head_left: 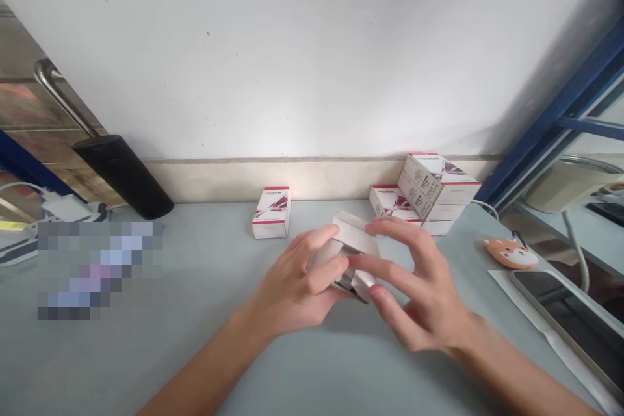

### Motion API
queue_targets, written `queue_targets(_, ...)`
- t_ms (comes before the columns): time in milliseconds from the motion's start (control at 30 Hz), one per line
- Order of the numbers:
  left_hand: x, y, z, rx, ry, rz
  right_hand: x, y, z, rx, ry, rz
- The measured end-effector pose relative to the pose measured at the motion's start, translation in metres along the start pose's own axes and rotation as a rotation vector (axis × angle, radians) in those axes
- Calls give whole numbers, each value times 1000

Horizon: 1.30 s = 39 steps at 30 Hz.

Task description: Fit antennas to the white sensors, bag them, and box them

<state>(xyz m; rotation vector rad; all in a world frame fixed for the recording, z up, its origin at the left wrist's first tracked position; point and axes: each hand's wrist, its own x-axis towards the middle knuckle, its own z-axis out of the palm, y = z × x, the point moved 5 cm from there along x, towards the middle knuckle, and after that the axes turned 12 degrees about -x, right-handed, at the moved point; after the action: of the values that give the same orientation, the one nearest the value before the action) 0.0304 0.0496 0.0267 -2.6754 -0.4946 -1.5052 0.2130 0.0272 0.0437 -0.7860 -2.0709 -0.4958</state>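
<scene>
A: ok so where was the carton when you looked down?

B: The white carton [355, 238] was right in front of you, above the gray table [195, 351], tilted with its end open and flaps sticking out. Something pale sat inside, too blurry to name.

A: And your hands?

B: Your left hand [299, 283] was grasping it round the side. Your right hand [426, 292] had its fingers spread, tips at the flaps and opening; can't tell if they were actually pinching anything.

A: What else was around?

B: Past your left hand you had one red-edged carton [271, 212] lying alone. Beyond your right was a stack of matching cartons [439, 188] by the wall [312, 65]. Further right, an orange animal-face case [511, 253] and a smartphone [575, 318] lying along a white sheet [539, 328]. Far left, a black cylinder [124, 175].
</scene>
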Motion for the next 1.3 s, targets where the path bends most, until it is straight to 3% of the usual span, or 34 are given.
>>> queue_targets(100, -1, -2, 0, -146, 2, -82, -1, 2, -1, 31, 5, 15)
queue_targets(300, -4, -8, -1, -390, 113, -232, -5, 13, 0, 116, 9, 194)
queue_targets(500, -6, -11, 0, -333, 181, -268, -5, 23, 7, 140, -59, 298)
queue_targets(667, -3, -2, -3, -129, 250, -240, 3, 26, 2, 137, -234, 279)
queue_targets(833, 2, 0, -4, -40, 198, -294, 6, 31, 0, 289, -304, 377)
queue_targets(900, 1, -1, -3, -88, 201, -288, 6, 32, 2, 355, -273, 414)
queue_targets(1000, -5, -8, -1, -165, 233, -335, 4, 41, 1, 390, -96, 522)
queue_targets(1067, -11, -14, 0, -194, 270, -388, -2, 54, -2, 316, 57, 661)
queue_targets(1133, -14, -18, 1, -217, 287, -401, -11, 70, -2, 167, 132, 807)
queue_targets(1200, -15, -19, 0, -223, 295, -414, -21, 85, 3, -5, 86, 906)
queue_targets(1300, -12, -20, -2, -221, 277, -461, -34, 104, 18, -206, -150, 951)
